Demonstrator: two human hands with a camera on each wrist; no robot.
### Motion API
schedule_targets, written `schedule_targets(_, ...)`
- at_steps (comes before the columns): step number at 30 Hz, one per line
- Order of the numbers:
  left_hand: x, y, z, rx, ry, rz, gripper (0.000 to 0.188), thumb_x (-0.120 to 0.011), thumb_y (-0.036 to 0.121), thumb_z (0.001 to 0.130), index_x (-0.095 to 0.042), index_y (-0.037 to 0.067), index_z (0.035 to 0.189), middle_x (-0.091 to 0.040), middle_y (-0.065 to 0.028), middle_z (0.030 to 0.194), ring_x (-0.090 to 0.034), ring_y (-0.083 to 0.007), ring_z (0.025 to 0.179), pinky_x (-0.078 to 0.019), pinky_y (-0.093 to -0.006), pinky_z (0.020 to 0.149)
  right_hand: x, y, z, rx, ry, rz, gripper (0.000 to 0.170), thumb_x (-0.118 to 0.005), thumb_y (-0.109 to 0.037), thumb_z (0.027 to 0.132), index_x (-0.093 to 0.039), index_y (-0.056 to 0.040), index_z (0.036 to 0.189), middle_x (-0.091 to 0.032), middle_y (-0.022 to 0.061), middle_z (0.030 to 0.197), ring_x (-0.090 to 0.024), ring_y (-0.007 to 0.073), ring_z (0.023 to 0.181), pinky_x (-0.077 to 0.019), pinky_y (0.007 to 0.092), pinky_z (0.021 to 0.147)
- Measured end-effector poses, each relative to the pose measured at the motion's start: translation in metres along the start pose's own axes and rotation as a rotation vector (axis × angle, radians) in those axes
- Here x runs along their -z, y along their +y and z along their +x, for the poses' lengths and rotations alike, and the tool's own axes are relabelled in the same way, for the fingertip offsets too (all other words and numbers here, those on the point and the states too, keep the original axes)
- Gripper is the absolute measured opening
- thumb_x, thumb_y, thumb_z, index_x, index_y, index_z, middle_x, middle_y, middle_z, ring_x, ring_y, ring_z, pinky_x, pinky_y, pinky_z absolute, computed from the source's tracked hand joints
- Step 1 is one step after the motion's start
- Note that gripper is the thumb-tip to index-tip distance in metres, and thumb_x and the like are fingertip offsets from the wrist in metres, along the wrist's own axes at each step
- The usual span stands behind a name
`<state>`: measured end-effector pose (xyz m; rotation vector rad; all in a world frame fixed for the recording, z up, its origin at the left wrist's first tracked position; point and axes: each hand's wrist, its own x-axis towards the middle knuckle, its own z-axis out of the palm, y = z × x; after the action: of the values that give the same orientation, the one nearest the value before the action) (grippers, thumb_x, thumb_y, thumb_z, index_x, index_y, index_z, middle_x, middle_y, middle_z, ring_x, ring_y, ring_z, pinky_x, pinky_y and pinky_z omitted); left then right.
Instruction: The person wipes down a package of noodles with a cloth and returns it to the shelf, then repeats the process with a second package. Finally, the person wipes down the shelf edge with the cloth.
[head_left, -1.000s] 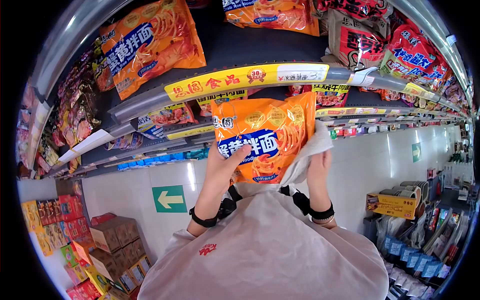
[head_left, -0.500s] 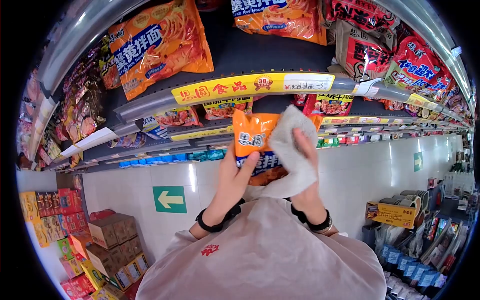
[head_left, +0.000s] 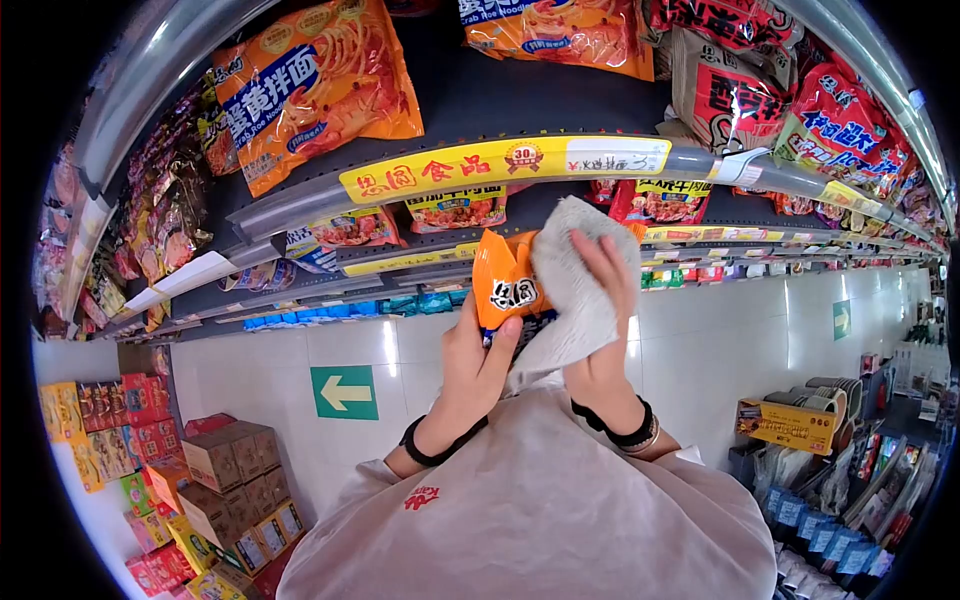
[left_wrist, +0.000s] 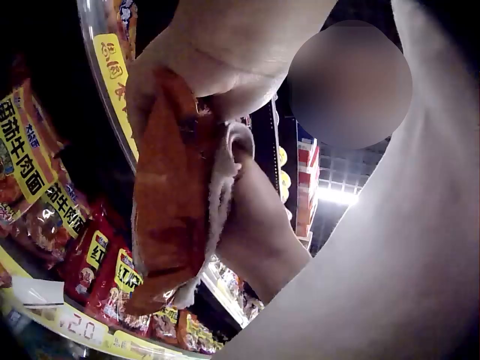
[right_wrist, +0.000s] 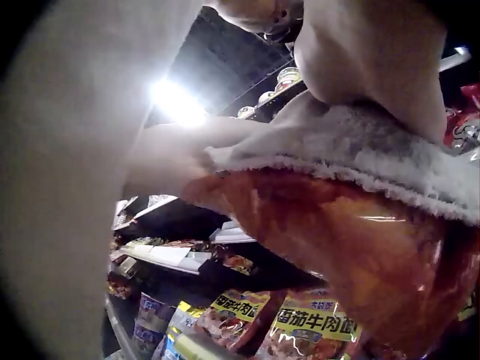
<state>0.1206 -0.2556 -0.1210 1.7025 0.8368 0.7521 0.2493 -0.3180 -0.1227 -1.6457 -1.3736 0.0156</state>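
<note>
An orange noodle packet is held upright in front of the person's chest. My left hand grips its left side, with the thumb across the front. A whitish cloth covers much of the packet's front. My right hand presses the cloth against it, fingers lying fairly straight over the cloth; the thumb is hidden. In the left wrist view, the packet hangs below the left hand, and the cloth lies along its side. The right wrist view has the cloth's edge over the shiny packet.
A shelf edge with a yellow label strip runs just beyond the hands. Orange noodle packets and red packets stand on that shelf. Lower shelves hold more packets. Stacked cartons stand at the left; a yellow box is at the right.
The right hand and cloth have moved from the packet's right edge onto its front, covering much of it. The left hand keeps its grip, and the packet has turned and tilted slightly.
</note>
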Motion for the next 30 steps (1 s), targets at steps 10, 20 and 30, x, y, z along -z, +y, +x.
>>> schedule_targets(10,-0.005,-0.003,-0.004,-0.095,0.009,0.113,0.033,-0.047,0.017,0.081,-0.039,-0.004,0.106,-0.056,-0.0136,0.074,-0.057,-0.0208,0.065,-0.0420,-0.0266,0.058,-0.003,-0.011,0.004,0.017,0.078,-0.083,0.039,-0.050,-0.025,0.071,-0.048,-0.0001,0.101,-0.047,0.0115,0.110,-0.038,0.0297,0.107,-0.0194,0.0427,0.093)
schedule_targets(20,0.002,-0.010,-0.010,-0.054,0.103,-0.080,0.032,-0.042,0.016,0.083,-0.040,-0.005,0.107,-0.054,-0.0059,0.072,-0.049,-0.0088,0.060,-0.0380,-0.0211,0.053,-0.009,-0.006,-0.011,0.223,-0.012,0.019,0.048,-0.055,-0.030,0.068,-0.045,-0.0035,0.107,-0.047,0.0079,0.113,-0.038,0.0268,0.109,-0.0185,0.0424,0.094)
schedule_targets(30,-0.001,-0.009,-0.017,-0.039,0.126,-0.113,0.034,-0.042,0.020,0.084,-0.041,-0.005,0.107,-0.056,-0.0092,0.084,-0.052,-0.0114,0.072,-0.0401,-0.0230,0.063,-0.017,0.018,-0.003,-0.071,0.240,0.120,0.033,-0.040,-0.017,0.080,-0.047,0.0000,0.108,-0.043,0.0141,0.116,-0.031,0.0294,0.114,-0.0213,0.0376,0.094)
